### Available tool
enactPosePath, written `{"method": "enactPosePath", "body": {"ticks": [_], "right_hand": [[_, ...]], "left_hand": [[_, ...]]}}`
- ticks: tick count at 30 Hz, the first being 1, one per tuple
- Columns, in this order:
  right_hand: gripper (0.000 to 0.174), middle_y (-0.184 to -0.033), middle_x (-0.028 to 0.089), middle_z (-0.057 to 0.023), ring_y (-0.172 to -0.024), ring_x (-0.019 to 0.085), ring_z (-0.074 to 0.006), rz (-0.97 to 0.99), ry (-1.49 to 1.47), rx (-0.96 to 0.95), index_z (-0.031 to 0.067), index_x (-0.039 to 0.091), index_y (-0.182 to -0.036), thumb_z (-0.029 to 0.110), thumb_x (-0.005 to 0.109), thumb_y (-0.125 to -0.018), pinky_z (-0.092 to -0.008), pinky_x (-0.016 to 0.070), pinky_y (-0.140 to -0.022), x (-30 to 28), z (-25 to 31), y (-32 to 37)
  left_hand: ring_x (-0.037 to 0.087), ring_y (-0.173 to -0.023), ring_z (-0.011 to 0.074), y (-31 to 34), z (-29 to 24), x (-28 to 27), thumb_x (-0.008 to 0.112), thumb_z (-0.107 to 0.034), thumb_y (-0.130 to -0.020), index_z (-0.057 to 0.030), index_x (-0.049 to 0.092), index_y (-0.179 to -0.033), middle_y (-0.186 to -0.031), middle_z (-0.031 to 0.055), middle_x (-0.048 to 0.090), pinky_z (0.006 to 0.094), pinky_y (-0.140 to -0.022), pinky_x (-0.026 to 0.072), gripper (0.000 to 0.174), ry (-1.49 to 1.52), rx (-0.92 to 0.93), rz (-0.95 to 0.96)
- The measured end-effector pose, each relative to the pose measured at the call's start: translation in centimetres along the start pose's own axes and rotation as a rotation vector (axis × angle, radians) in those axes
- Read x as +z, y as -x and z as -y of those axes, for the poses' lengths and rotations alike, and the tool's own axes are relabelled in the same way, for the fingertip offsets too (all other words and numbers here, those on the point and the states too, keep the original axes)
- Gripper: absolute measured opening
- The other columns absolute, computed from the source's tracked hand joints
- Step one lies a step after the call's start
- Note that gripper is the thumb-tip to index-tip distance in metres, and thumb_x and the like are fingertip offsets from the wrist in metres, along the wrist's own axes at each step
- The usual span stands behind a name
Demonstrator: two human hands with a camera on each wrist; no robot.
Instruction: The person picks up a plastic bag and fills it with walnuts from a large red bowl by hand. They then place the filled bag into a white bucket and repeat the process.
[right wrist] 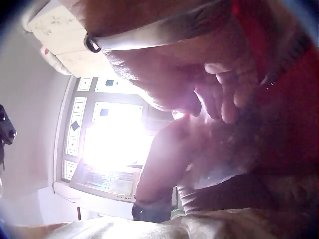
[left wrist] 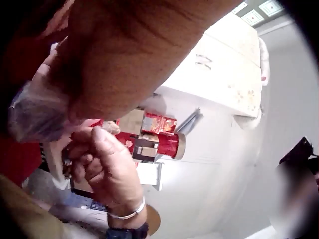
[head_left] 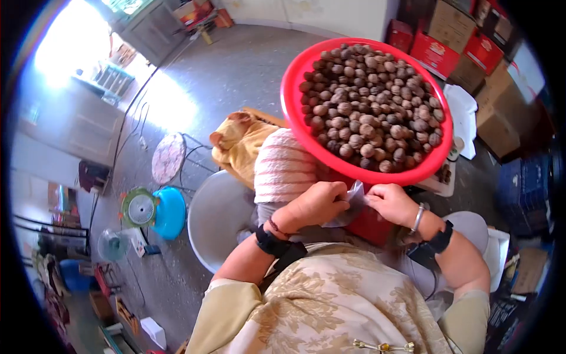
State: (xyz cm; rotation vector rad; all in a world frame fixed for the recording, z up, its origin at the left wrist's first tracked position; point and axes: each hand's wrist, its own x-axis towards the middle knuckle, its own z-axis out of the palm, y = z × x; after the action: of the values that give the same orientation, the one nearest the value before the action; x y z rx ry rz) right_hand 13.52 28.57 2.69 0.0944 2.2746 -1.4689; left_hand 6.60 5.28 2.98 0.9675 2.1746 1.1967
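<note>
Left hand (head_left: 321, 203): fingers curled in, pinching one side of a thin translucent plastic bag (head_left: 354, 200). Right hand (head_left: 392, 199): thumb and fingers closed together on the bag's other side, other fingers folded. Bag is bunched between the two hands, just off the near rim of a large round red plastic basin (head_left: 290, 94); part of it hangs below the fingers. Can't tell from any view whether anything is inside it.

Basin is heaped with brown rough-shelled walnuts (head_left: 365, 106), spread nearly to the rim all round. What carries the basin is mostly hidden.

Wrists: black strapped device on each, silver bangle (head_left: 418, 217) on the right.

Left of the basin: pink-and-white striped cloth (head_left: 284, 168), near the basin's lower left rim, with a mustard-yellow cloth (head_left: 244, 144) beyond it. Wide grey tub (head_left: 200, 227) on the grey floor (head_left: 224, 71), beside the striped cloth. Further left, a bright blue plastic basin (head_left: 171, 215) next to a round green-rimmed fan-like item (head_left: 140, 209).

Right of the red basin: stacked brown and red cardboard boxes (head_left: 498, 118), well apart from the hands.
</note>
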Motion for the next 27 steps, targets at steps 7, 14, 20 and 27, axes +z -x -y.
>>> {"method": "enactPosePath", "body": {"ticks": [7, 14, 20, 27], "right_hand": [[0.021, -0.071, 0.068, -0.0097, -0.067, 0.063, -0.0162, 0.144, 0.181, 0.016, 0.0007, 0.069, -0.087, 0.022, 0.068, -0.091, -0.0339, 0.0504, -0.063, 0.3, -1.0, 0.4], [0.023, -0.083, 0.069, -0.0232, -0.081, 0.068, -0.0399, 0.115, 0.528, -0.076, 0.0006, 0.071, -0.087, 0.023, 0.067, -0.085, -0.0456, 0.0543, -0.075, 0.2, -3.7, -0.8], [0.027, -0.093, 0.069, -0.0262, -0.088, 0.067, -0.0435, 0.089, 0.747, 0.036, 0.0010, 0.069, -0.097, 0.026, 0.061, -0.089, -0.0498, 0.0531, -0.082, -0.4, -6.2, -1.7], [0.025, -0.098, 0.068, -0.0261, -0.095, 0.065, -0.0443, 0.060, 0.874, 0.016, 0.0008, 0.068, -0.099, 0.023, 0.059, -0.091, -0.0503, 0.0517, -0.087, -1.2, -9.0, -3.0]], "left_hand": [[0.056, -0.071, 0.0068, 7.4, -2.9, -10.9, 0.067, -0.004, -0.091, -0.0039, 0.061, -0.089, -0.080, -0.0023, 0.061, 0.0233, -0.061, 0.0452, 0.007, 0.208, -0.138, -0.184], [0.059, -0.074, 0.0048, 15.1, -0.8, -16.6, 0.067, -0.001, -0.092, -0.0044, 0.061, -0.088, -0.081, -0.0024, 0.063, 0.0217, -0.065, 0.0476, 0.009, 0.349, -0.178, -0.593], [0.052, -0.067, 0.0046, 20.7, 9.1, -16.8, 0.068, -0.004, -0.092, -0.0040, 0.060, -0.084, -0.076, -0.0035, 0.061, 0.0231, -0.059, 0.0437, 0.012, 0.173, -0.394, -0.682], [0.058, -0.068, 0.0230, 27.9, 20.5, -14.7, 0.073, -0.013, -0.082, 0.0002, 0.060, -0.077, -0.072, 0.0105, 0.060, 0.0361, -0.062, 0.0465, 0.019, -0.242, -0.646, -0.815]]}}
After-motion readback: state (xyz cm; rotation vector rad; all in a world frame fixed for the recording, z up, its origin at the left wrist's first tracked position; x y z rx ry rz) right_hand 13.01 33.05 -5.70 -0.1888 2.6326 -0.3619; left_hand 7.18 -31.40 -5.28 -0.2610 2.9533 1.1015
